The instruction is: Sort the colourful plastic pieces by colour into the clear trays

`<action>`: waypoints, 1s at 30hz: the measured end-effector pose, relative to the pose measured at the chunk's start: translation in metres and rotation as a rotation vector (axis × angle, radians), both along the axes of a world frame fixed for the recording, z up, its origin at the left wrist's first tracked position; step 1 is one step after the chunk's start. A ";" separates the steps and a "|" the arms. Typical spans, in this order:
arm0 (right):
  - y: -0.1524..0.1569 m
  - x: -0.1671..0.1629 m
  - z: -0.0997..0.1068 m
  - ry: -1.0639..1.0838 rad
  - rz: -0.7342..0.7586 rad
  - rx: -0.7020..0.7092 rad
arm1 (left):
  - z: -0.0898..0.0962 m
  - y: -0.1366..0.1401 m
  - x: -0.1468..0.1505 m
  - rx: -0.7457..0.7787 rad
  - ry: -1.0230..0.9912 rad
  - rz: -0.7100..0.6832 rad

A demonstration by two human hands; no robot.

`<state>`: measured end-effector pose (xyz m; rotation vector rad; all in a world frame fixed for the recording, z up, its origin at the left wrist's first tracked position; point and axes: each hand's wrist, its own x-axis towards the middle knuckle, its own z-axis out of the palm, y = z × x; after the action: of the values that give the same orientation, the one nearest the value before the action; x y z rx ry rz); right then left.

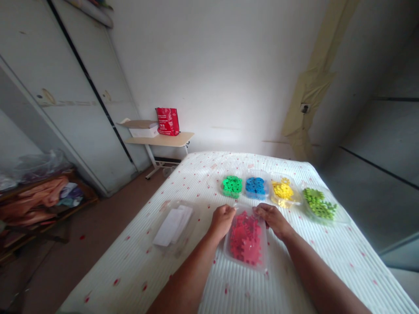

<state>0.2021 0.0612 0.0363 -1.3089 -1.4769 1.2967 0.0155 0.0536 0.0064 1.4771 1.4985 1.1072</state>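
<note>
Between my two hands lies a clear plastic container (246,262) filled with red notched toy pieces (247,240). A clear lid seems to cover it, though its edges are hard to make out. My left hand (223,218) pinches the far left corner. At the far right corner, my right hand (271,216) grips the rim with curled fingers. Just beyond stand clear tubs of green pieces (232,186), blue pieces (255,187), yellow pieces (283,190) and light green pieces (319,203).
Left of my arms, a clear tray (191,233) holds white paper slips (173,225). Everything rests on a bed-like surface with a white ribbed, red-dotted cover (131,261). Farther back, a small table (176,139) carries a red bag (167,121) and a white box (144,131).
</note>
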 end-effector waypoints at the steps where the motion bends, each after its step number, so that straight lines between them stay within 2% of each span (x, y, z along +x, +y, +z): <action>1: 0.000 0.000 -0.001 0.004 -0.007 0.006 | -0.001 0.001 0.000 0.002 0.009 0.004; 9: -0.003 -0.002 -0.010 0.064 -0.106 -0.021 | -0.001 0.000 0.002 0.013 0.025 0.032; 13: -0.005 -0.002 -0.014 0.111 -0.102 -0.043 | 0.002 -0.003 0.001 0.016 0.022 0.038; 19: -0.011 0.000 -0.006 0.034 -0.097 -0.037 | 0.013 -0.009 -0.006 0.000 0.002 -0.009; 22: -0.022 0.005 -0.001 0.022 -0.079 -0.090 | 0.019 -0.019 -0.010 -0.034 -0.090 -0.091; 27: -0.056 0.014 -0.003 0.087 -0.010 -0.172 | 0.019 -0.045 -0.013 -0.080 -0.346 -0.322; 30: -0.073 0.015 -0.005 0.102 -0.004 -0.193 | 0.016 -0.056 -0.014 -0.083 -0.419 -0.364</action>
<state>0.2169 -0.0115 0.0316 -1.3452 -1.3049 1.5110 0.0017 -0.0019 0.0225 1.2953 0.9326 1.0367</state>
